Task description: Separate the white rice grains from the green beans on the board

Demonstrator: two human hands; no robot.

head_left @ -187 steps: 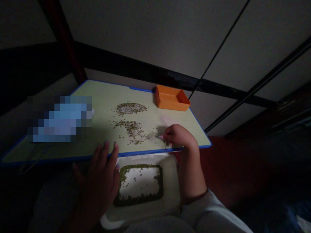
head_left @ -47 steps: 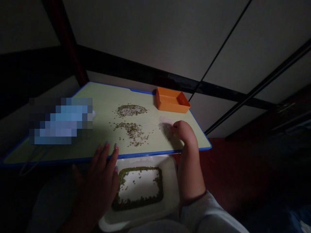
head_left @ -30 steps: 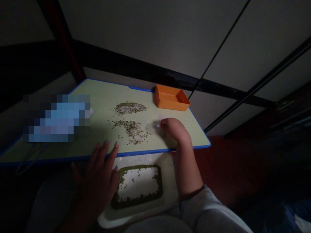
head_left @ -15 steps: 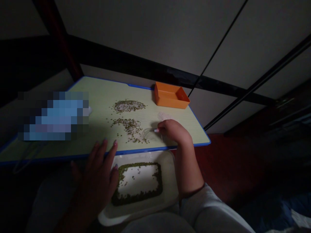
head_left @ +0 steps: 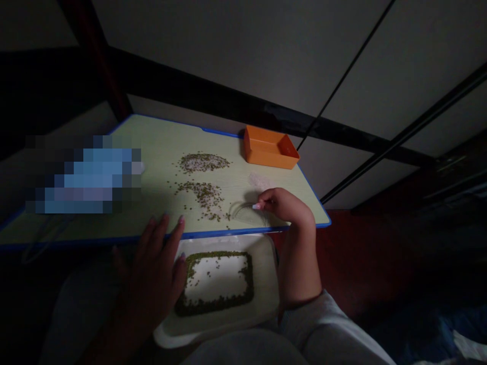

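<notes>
My right hand (head_left: 283, 205) is closed in a pinch on a see-through, curved-rimmed piece (head_left: 243, 213), held low over the table (head_left: 160, 139). Its exact kind is unclear. Just left of it lies a loose patch of small green beans and pale grains (head_left: 209, 200). A second, denser mixed heap (head_left: 203, 162) is farther back. A thin patch of pale grains (head_left: 261, 180) lies behind my right hand. My left hand (head_left: 155, 276) is open, fingers spread, by the table's front edge and the left side of a white tub (head_left: 266, 299). Green beans (head_left: 249, 276) line the tub's floor edges.
An orange box (head_left: 272, 157) stands at the table's back right corner. On the left lies a pixelated blue object (head_left: 99, 175) with a cord near it. Pale wall panels (head_left: 247, 56) rise behind the table, and a dark red floor (head_left: 353, 258) is at right.
My right hand has drawn the clear piece back to the right, away from the bean patch it touched half a second ago. My left hand stays by the tub. The view has shifted slightly.
</notes>
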